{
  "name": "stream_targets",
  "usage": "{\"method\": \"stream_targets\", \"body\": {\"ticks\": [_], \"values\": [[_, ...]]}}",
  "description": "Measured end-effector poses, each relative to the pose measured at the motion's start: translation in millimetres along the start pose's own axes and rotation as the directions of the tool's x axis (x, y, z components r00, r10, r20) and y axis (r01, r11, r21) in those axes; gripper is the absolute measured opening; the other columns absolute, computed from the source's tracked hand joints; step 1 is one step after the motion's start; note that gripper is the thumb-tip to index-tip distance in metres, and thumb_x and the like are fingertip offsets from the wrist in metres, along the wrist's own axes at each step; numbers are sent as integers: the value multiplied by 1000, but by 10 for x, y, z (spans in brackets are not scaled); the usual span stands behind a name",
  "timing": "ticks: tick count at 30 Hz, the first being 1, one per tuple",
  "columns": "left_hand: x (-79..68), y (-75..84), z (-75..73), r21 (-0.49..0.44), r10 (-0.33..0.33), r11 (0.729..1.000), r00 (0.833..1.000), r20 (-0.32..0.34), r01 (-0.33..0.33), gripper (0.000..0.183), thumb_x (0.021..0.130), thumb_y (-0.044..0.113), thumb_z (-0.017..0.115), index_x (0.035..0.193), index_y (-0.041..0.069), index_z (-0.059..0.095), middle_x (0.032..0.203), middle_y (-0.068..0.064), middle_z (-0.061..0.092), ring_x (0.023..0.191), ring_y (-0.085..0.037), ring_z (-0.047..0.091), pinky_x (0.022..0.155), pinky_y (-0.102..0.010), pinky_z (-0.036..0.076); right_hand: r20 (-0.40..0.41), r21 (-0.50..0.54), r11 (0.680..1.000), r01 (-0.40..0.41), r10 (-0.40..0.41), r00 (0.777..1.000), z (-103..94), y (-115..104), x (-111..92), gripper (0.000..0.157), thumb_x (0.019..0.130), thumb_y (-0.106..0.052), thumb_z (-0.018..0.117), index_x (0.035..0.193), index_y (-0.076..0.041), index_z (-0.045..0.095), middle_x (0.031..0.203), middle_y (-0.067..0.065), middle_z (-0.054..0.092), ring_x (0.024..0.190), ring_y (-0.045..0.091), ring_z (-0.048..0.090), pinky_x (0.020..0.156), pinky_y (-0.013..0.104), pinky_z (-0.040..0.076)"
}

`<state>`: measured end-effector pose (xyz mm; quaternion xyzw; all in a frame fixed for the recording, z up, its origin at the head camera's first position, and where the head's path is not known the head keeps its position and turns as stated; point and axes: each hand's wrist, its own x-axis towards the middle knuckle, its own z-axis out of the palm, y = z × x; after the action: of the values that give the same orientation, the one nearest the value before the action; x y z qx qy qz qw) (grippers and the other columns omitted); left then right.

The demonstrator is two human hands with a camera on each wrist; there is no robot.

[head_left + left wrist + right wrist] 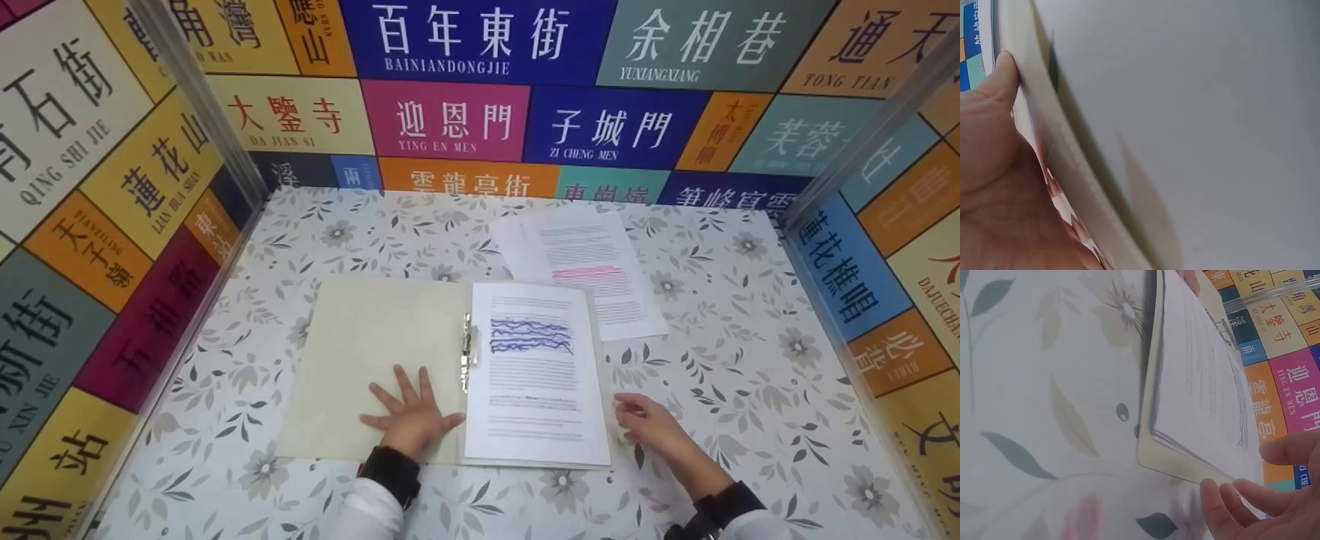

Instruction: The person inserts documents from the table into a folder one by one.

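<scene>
A cream file folder (pixel 367 330) lies open on the table. Printed sheets (pixel 536 446) lie on its right half, the top one crossed by thick blue scribbles over several lines. A metal clip (pixel 466 352) runs along the spine. My left hand (pixel 412 416) rests on the bare left cover with fingers spread, its thumb pointing toward the spine. Just off the folder's right edge, my right hand (pixel 651 427) holds nothing, its fingers loosely bent. In the right wrist view, these fingertips (pixel 1207 489) are close to the corner of the folder (pixel 1168 467).
Loose printed sheets (pixel 637 300), one with pink highlighted lines, lie behind the folder and partly under its upper right edge. A floral cloth (pixel 750 360) covers the table. Panels with coloured street-name signs (pixel 450 120) stand at the back and both sides.
</scene>
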<state>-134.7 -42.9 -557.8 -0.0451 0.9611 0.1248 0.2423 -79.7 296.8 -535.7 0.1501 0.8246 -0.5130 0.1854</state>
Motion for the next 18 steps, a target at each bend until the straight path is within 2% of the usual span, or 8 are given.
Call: {"method": "stream_targets", "body": {"ticks": [4,11,18], "values": [[-4,-2,-1,-1,4,1000,1000,3,-4,108,79,72,56,157,14,9,159,-26,-11,135,-66,-11,94,-87,8,-13,-39,999,8,-8,1000,-162,-103,105,52,97,-13,49,142,8,36,135,32,43,123,47,47,94,47,52],[-6,2,-11,-8,11,1000,1000,6,-11,108,79,72,56,157,14,9,159,-27,-11,134,-66,-11,93,-87,8,-59,-85,995,51,-56,997,-461,-336,340,55,96,-13,49,143,10,31,142,36,33,133,52,33,109,57,35],[-14,-1,-14,6,6,1000,1000,7,-6,108,79,72,57,157,15,9,159,-26,-11,134,-66,-11,93,-87,8,-85,-144,989,11,-23,996,-665,-520,646,63,96,-17,50,147,9,23,148,35,23,138,50,25,112,57,31]]}}
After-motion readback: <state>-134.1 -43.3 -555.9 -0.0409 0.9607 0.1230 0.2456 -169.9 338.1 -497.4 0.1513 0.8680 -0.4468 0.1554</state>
